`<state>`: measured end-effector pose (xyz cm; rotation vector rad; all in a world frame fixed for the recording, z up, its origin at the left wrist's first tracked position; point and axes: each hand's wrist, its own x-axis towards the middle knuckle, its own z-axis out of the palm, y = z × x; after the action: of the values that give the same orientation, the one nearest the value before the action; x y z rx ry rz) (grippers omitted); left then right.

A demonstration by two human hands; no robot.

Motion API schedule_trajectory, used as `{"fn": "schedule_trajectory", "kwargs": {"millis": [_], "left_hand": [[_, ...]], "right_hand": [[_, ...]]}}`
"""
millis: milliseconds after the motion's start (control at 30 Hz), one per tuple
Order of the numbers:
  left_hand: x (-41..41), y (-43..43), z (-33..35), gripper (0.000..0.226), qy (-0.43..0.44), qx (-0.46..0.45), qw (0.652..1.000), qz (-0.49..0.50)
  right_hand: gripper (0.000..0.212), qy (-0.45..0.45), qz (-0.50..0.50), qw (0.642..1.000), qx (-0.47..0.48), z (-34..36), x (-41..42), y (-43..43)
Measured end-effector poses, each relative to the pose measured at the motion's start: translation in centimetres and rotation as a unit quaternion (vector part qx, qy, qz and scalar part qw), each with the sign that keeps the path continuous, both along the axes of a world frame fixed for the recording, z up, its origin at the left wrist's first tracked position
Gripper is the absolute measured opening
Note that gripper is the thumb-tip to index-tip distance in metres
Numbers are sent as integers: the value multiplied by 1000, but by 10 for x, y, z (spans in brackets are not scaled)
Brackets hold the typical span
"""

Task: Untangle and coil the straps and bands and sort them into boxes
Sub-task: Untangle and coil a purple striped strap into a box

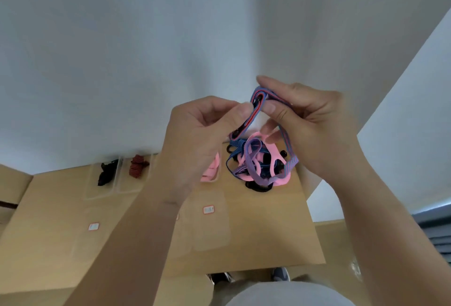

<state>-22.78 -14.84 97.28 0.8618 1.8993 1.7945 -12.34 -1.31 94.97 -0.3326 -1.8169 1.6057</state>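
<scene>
Both hands are raised above the table, holding one blue-and-red striped strap [252,113]. My left hand [205,132] pinches its lower folded part between thumb and fingers. My right hand [305,120] grips the upper loop, and the strap's tail hangs down past it to the table. Below lies a tangle of straps [258,164] in pink, purple, blue and black. Clear boxes stand at the back: one holds a black strap [106,171], one a red-and-black striped strap [138,165], one a pink strap [211,171] partly hidden behind my left hand.
The wooden table [263,244] ends at a white wall behind. Clear box lids with small red-edged labels [208,209] lie flat on the near half. A cardboard-coloured surface sits at the far left. My shoes show below the front edge.
</scene>
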Motion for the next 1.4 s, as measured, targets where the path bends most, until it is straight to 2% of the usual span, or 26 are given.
{"fn": "schedule_trajectory", "kwargs": {"millis": [100, 233, 433, 567, 667, 833, 967, 1100, 1200, 1300, 1400], "left_hand": [[-11, 4, 5, 11, 29, -18, 999, -7], [-19, 15, 6, 26, 10, -1, 999, -39], [-29, 29, 2, 26, -4, 5, 998, -70], [-28, 36, -2, 26, -76, 75, 994, -32], [-23, 40, -7, 23, -84, 108, 990, 17], [-15, 43, -10, 15, -88, 147, 981, 91], [-10, 39, -9, 5, -80, 129, 983, 100], [-9, 34, -8, 2, -66, 77, 993, 68], [-8, 36, -4, 6, -38, 47, 998, 31], [-2, 39, 4, 2, -35, 18, 999, -7], [4, 45, 5, 5, -19, 10, 1000, -3]], "right_hand": [[41, -2, 28, 999, 16, 6, -8, -2], [50, -5, 54, 997, -53, 15, -15, -5], [38, -7, 14, 998, -65, 14, -24, 0], [26, -12, -13, 993, -120, 5, -28, 0], [22, -26, 12, 986, -166, 1, -26, 4], [19, 23, 28, 964, -265, -5, -21, 10], [16, 56, -6, 968, -244, -6, -17, 16], [12, 76, -24, 976, -201, 0, -14, 22], [6, 87, -11, 977, -194, 6, -11, 27], [11, 87, 8, 978, -192, 10, -8, 37], [10, 81, 42, 979, -184, 13, -5, 43]]}}
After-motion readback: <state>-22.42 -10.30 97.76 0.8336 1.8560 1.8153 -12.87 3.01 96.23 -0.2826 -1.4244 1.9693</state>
